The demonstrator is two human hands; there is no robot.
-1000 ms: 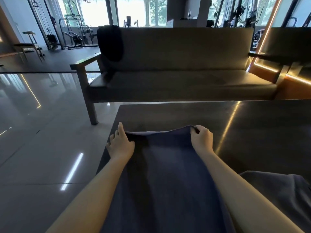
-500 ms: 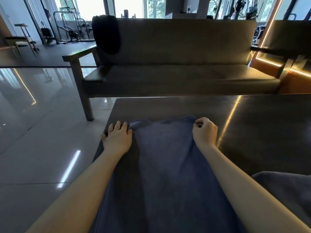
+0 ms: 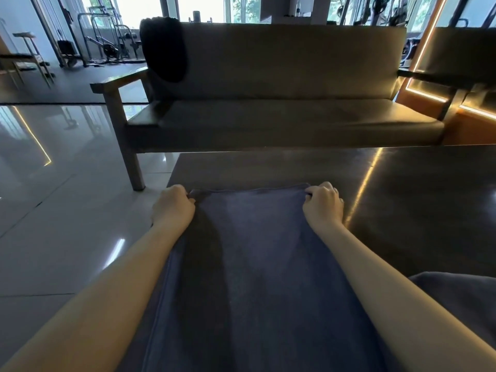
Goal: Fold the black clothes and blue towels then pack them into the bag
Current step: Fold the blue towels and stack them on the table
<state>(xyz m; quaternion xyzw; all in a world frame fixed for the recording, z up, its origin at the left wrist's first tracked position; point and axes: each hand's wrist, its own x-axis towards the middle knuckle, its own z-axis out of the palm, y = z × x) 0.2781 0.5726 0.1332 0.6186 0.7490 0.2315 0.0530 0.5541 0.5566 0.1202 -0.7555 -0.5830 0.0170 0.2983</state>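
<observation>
Head view: a person stands at a dark worktop (image 3: pixel 402 200), both forearms stretched forward along a blue towel (image 3: pixel 257 264).
Towel position: it is spread flat and lengthwise on the worktop, close to the worktop's left edge. The far hem runs between the two hands and the near end leaves the frame at the bottom.
Left hand (image 3: pixel 173 208): the fingers (image 3: pixel 185 196) are curled round the far left corner, gripping it.
Right hand (image 3: pixel 323 208): the fingers are bunched and pinch the far right corner.
Other items: a second blue cloth (image 3: pixel 456 299) lies at lower right on the worktop, apart from the first. A black garment (image 3: pixel 163 49) hangs over the back of the sofa (image 3: pixel 295 76) beyond. No bag is in view.
Step in hand (judged): both far corners are secured, ready to bring the far hem back toward the body.
Method advised: lift both corners together and keep the hem taut and level. Lay corner on corner at the near hem, then smooth outward from the crease. Mind the left side, which could slip over the worktop edge.
Change from half a second earlier: the left fingers lay stretched flat beside the corner and now grip it. The right-hand pinch is unchanged, and the far hem lies straighter.
</observation>
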